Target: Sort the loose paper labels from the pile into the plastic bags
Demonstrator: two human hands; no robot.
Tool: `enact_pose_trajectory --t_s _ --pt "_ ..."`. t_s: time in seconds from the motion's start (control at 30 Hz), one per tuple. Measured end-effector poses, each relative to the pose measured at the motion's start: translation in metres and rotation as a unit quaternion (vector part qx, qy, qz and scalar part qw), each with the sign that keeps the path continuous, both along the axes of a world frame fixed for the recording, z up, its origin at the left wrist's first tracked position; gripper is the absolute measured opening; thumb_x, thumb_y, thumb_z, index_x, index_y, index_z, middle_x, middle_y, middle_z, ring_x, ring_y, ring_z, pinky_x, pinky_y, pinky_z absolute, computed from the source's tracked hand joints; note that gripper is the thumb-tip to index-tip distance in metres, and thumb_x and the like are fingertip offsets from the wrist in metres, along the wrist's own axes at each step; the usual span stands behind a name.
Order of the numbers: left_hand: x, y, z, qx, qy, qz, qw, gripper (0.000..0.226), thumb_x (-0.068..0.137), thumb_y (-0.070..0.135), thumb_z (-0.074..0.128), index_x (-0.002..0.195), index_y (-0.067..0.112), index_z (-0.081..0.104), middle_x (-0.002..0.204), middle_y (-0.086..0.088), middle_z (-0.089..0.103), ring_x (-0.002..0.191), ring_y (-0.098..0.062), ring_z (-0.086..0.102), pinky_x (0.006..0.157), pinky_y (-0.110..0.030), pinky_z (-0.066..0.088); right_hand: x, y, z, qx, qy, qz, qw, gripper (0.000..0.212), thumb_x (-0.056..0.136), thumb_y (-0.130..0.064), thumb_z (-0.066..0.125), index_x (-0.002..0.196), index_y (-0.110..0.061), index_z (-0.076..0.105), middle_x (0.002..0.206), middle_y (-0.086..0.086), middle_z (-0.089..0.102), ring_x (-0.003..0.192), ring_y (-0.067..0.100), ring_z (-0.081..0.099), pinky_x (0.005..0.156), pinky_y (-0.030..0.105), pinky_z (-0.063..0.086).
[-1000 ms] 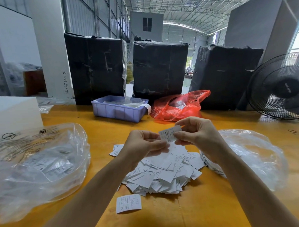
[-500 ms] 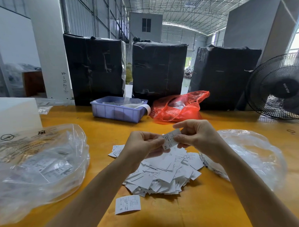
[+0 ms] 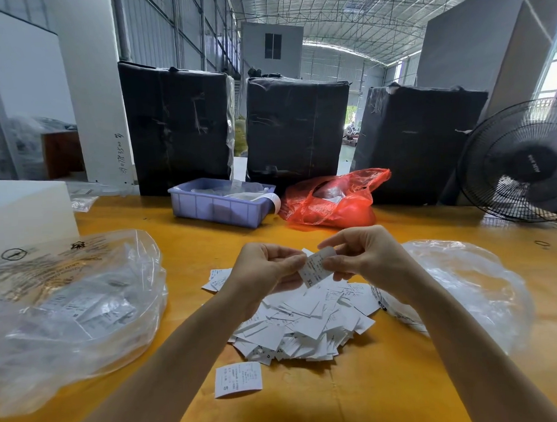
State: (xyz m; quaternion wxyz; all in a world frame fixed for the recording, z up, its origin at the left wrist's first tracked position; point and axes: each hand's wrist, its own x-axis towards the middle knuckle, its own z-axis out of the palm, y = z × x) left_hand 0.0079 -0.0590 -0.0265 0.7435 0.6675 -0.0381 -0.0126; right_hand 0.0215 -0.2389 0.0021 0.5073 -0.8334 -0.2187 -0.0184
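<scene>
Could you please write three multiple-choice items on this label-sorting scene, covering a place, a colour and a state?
1. Where does the single label marked S lie?
A. in the tray
B. on the table, near side of the pile
C. in a bag

2. What colour is the tray?
A. green
B. blue-purple
C. black

3. How is the label marked XL held?
A. pinched by both hands
B. flat on the table
C. by one hand only

Answers: 1 B, it lies alone before the pile. 2 B, its walls show that. 3 A, left hand and right hand both grip it.
</scene>
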Motion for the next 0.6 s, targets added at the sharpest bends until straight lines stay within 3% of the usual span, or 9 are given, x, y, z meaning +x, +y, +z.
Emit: enact_pose_trajectory --t_s 0.17,0.27,0.4,0.5,0.6 --pt "0.000 -0.006 -0.005 0.018 -0.023 0.009 1.000 0.006 0.084 0.011 0.066 0.082 0.005 0.068 0.060 0.013 0.069 0.065 -0.012 0.071 0.059 -0.025 0.058 -0.002 0.008 -0.005 0.000 0.006 0.020 1.000 0.027 0.079 0.000 0.069 0.105 -0.004 0.069 0.078 0.009 0.068 0.054 0.008 0.064 0.056 0.018 0.054" --pt "0.001 -0.007 -0.008 0.013 -0.039 0.047 0.998 0.013 0.083 0.017 0.068 0.079 0.005 0.070 0.062 0.005 0.069 0.062 -0.011 0.068 0.056 -0.023 0.055 -0.004 0.016 -0.008 -0.020 0.011 0.034 0.999 0.028 0.086 -0.003 0.063 0.114 -0.004 0.066 0.081 0.010 0.067 0.055 0.007 0.063 0.059 0.021 0.055" --pt "0.003 -0.008 -0.009 -0.060 -0.016 0.085 0.994 0.021 0.076 0.024 0.072 0.083 0.004 0.069 0.081 -0.011 0.069 0.078 -0.022 0.066 0.066 -0.031 0.055 -0.004 0.021 -0.011 -0.014 -0.019 -0.010 1.000 0.033 0.090 -0.005 0.059 0.123 -0.007 0.058 0.086 0.006 0.062 0.057 0.006 0.061 0.058 0.019 0.053" --pt "0.001 -0.009 -0.006 -0.103 0.003 0.082 0.991 0.029 0.068 0.027 0.073 0.085 0.003 0.069 0.088 -0.015 0.070 0.080 -0.022 0.067 0.069 -0.030 0.056 -0.003 0.020 -0.010 0.046 -0.040 -0.058 0.996 0.017 0.087 -0.005 0.063 0.105 -0.006 0.063 0.084 0.008 0.066 0.059 0.008 0.063 0.056 0.015 0.051" --pt "0.000 -0.009 -0.004 -0.139 0.026 0.078 0.987 0.023 0.072 0.024 0.073 0.082 0.005 0.068 0.082 -0.012 0.070 0.077 -0.019 0.067 0.061 -0.026 0.056 -0.002 0.017 -0.009 0.090 -0.044 -0.070 0.993 0.008 0.084 -0.003 0.067 0.080 -0.009 0.066 0.070 0.004 0.068 0.052 0.005 0.061 0.052 0.015 0.050"
